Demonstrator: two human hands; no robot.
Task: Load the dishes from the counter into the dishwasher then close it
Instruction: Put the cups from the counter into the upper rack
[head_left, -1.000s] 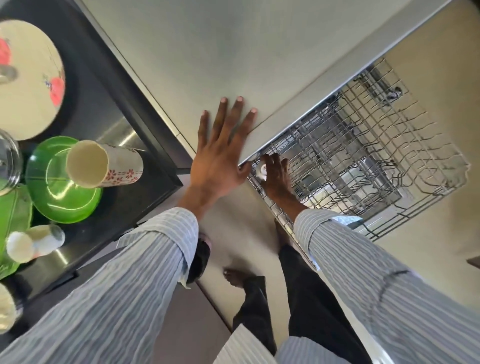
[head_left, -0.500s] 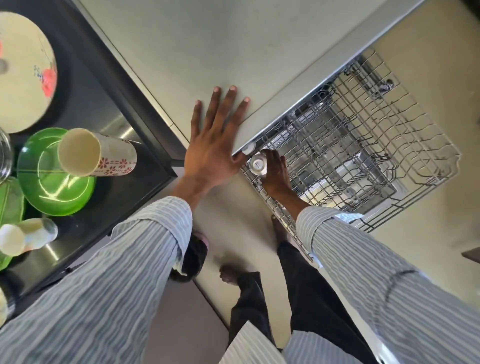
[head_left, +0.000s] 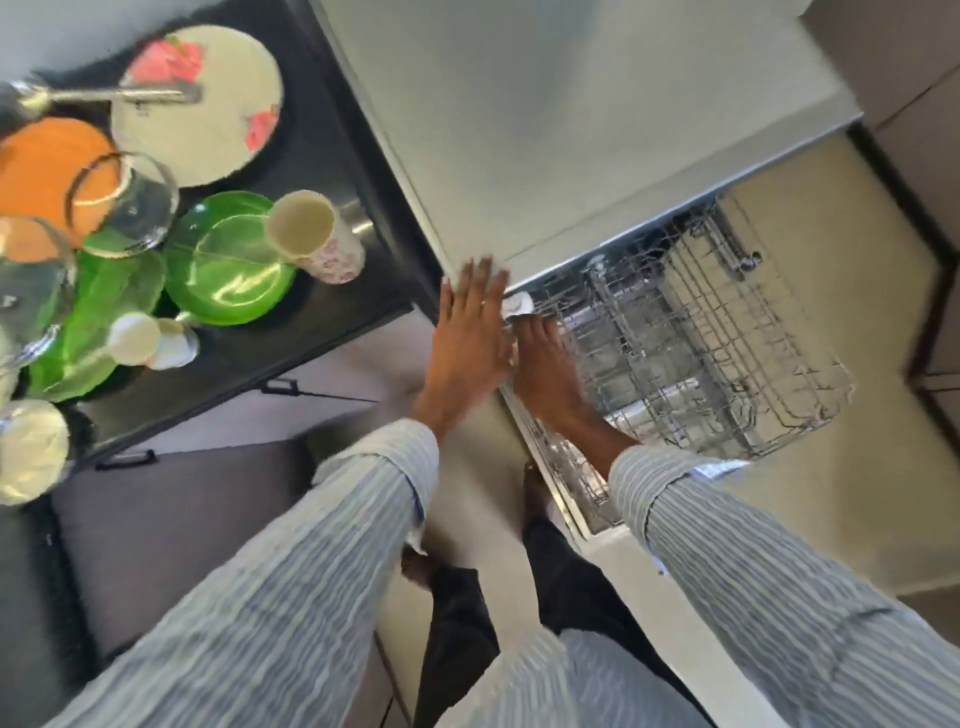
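My left hand (head_left: 467, 332) lies flat, fingers together, on the pale dishwasher front (head_left: 545, 130); black counter (head_left: 332, 343) off to their left. Right hand (head_left: 545, 364) at the wire rack (head_left: 727, 353), can't tell its fingers.

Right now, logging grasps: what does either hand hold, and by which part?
Left hand lies flat, holding nothing. Right hand reaches into the rack by a small white object; any grip is hidden.

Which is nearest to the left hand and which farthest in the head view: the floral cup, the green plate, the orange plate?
Measured from the left hand, which lies flat near the counter's corner:
1. Floral cup, on its side on the counter, nearest the edge.
2. Green plate, just behind the cup.
3. Orange plate, at the far left.
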